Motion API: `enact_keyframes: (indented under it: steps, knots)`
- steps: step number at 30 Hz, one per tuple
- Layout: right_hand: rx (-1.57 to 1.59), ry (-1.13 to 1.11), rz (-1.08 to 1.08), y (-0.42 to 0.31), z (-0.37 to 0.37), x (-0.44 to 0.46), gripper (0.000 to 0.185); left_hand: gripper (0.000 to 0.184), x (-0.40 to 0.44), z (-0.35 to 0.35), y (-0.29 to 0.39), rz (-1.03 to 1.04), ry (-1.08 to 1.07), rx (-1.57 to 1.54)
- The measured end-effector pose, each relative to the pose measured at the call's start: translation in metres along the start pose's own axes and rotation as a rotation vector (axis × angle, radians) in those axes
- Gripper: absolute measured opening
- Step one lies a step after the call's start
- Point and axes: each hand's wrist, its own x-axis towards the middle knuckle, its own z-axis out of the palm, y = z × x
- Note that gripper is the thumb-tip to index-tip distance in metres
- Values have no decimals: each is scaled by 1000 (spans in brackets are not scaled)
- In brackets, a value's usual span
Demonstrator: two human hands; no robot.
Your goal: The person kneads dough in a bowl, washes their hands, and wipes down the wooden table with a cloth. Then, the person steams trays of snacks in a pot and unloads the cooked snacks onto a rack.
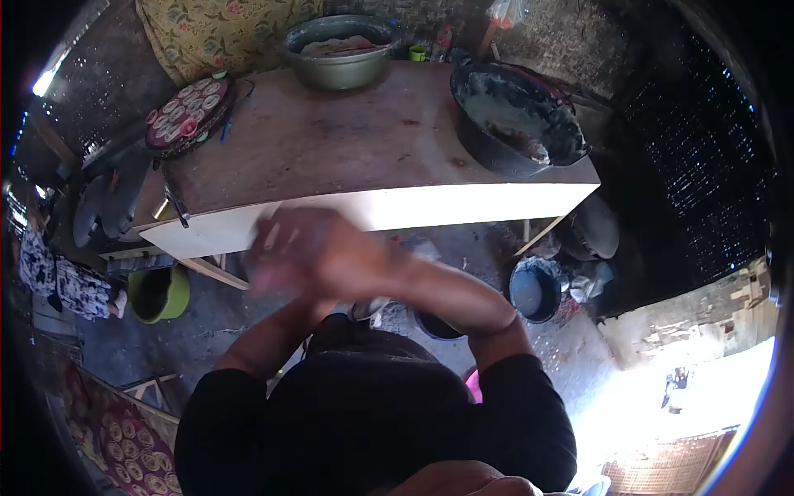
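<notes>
My two hands cross in front of my body, just short of the table's front edge. My right hand [302, 248] reaches over to the left and is smeared by motion, so how its fingers lie cannot be made out. Beneath it, my left hand is mostly covered; only the left wrist [318, 310] and forearm show. No object is visible in either hand. The wooden table [331, 140] stands right beyond them, with a pale front board [463, 207].
On the table are a green basin [339, 70], a large black basin [513, 161], a round tray [157, 136] of coiled pieces and a green cup [417, 54]. A green bucket [169, 302] and a blue bucket [536, 289] stand on the floor. Another person's patterned clothing [78, 285] shows at left.
</notes>
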Motion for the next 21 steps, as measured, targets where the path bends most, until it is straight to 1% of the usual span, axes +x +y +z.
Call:
enact_keyframes:
  steps: [1,3,6,7,8,9,11,13,14,15,16,17,18,19,20,21]
  knots:
    - [-390,78,-466,20,44,2,27,35,2,-1,15,32,8,-18]
    - [-170,-117,-564,-14,58,6,27,35,2,1,47,116,15,-48]
    - [-173,-81,-606,-43,71,17,31,35,-6,8,79,223,-35,-14]
    - [-60,-64,-620,-52,73,23,32,35,-10,11,82,227,-92,43]
    - [54,-50,-637,-59,75,28,33,35,-14,13,80,212,-160,118]
    - [57,-57,-648,-64,73,30,33,35,-18,12,74,181,-239,190]
    - [-11,103,-679,-66,58,35,32,35,-28,10,59,116,-347,246]
    - [133,74,-517,-31,31,22,26,35,-33,3,54,92,-381,196]
    - [231,-5,-264,-4,13,9,20,35,-34,-4,58,91,-364,130]
    - [365,31,198,36,10,-9,22,35,-35,-13,61,93,-339,58]
    - [397,125,205,107,8,-36,23,35,-36,-25,66,100,-303,-15]
    - [552,141,424,156,12,-62,37,35,-36,-40,70,118,-218,-114]
    - [633,94,707,129,12,-71,45,32,-36,-58,77,161,-113,-218]
    - [705,49,989,94,26,-87,54,30,-36,-82,88,240,57,-394]
    - [798,-27,983,126,63,-126,56,28,-36,-109,102,354,222,-586]
    - [624,-136,904,130,80,-143,56,26,-37,-140,114,496,356,-778]
